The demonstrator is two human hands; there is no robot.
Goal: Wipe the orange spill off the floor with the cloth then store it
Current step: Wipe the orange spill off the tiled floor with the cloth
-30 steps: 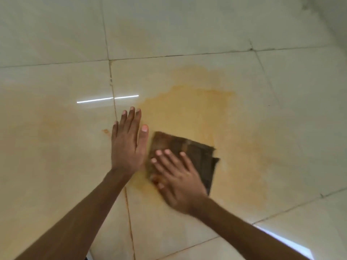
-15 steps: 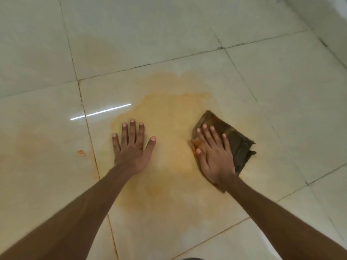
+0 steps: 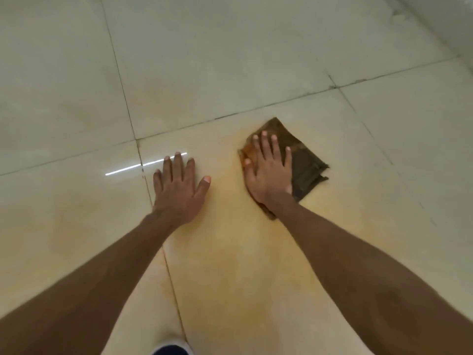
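A folded dark brown cloth (image 3: 304,162) lies flat on the pale floor tiles, its left edge stained orange. My right hand (image 3: 268,170) presses down on the cloth's left half with fingers spread. The orange spill (image 3: 230,252) is a faint smear across the tile below and between my arms, reaching up to the cloth. My left hand (image 3: 180,188) rests flat on the floor to the left of the cloth, fingers apart, holding nothing, beside a grout line.
Glossy cream tiles with dark grout lines (image 3: 230,116) fill the view. A bright light reflection (image 3: 143,165) sits by my left fingertips. A wall base (image 3: 435,26) runs along the top right. A bit of dark clothing (image 3: 170,351) shows at the bottom edge.
My right hand has pushed the cloth away from me and to the right, from beside my left hand to the far edge of the spill. My left hand stayed planted on the floor.
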